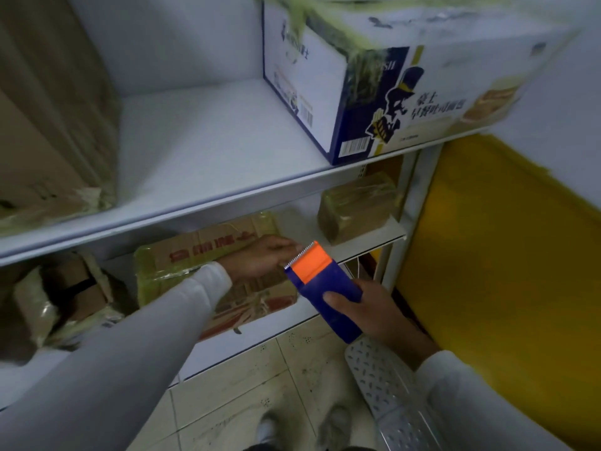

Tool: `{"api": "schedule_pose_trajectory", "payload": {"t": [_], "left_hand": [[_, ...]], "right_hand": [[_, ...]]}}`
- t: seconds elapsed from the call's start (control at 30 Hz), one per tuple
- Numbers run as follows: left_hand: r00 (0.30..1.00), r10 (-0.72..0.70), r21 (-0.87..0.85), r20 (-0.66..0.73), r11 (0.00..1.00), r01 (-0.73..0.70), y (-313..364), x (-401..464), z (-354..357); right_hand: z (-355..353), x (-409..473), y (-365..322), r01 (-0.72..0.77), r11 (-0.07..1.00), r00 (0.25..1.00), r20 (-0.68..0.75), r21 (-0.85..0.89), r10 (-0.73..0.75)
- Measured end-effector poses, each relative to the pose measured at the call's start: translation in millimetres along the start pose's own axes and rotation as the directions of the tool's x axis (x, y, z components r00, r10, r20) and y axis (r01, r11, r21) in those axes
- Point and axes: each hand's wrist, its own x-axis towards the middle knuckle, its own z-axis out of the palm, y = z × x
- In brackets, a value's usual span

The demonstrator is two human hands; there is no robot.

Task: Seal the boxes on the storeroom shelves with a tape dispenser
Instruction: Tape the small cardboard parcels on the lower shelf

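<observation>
The right hand [374,307] grips the dispenser [327,291], its toothed end aimed up-left at the box [208,275] on the lower shelf [367,244]. The left hand [260,258] rests on the box's right end, just beside the blade, fingers curled; whether they pinch tape I cannot tell. The box's long axis runs along the shelf's front edge.

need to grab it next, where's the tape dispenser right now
In the head view, the blue and orange tape dispenser is lower centre-right, held in the right hand, just in front of the middle shelf's brown box and beside the left hand.
</observation>
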Motion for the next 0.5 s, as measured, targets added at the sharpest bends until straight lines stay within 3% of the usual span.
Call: {"api": "schedule_pose_trajectory", "payload": {"t": [0.1,0.23,0.5], "left_hand": [[0.989,-0.11,-0.103,0.102,0.987,0.121,2.2,-4.3,8.5],[0.991,-0.041,-0.146,0.13,0.987,0.06,-1.5,-2.9,14.0],[0.987,0.006,0.025,-0.161,1.0,-0.002,-12.0,-3.5,19.9]], "right_hand": [[-0.6,-9.4,4.3,-0.013,0.998,1.0,0.023,0.06,0.012],[-10.8,-14.4,8.6,0.001,0.995,0.998,0.059,0.096,-0.007],[-13.9,-1.0,21.0,0.008,0.988,0.991,0.132,0.153,-0.029]]}}
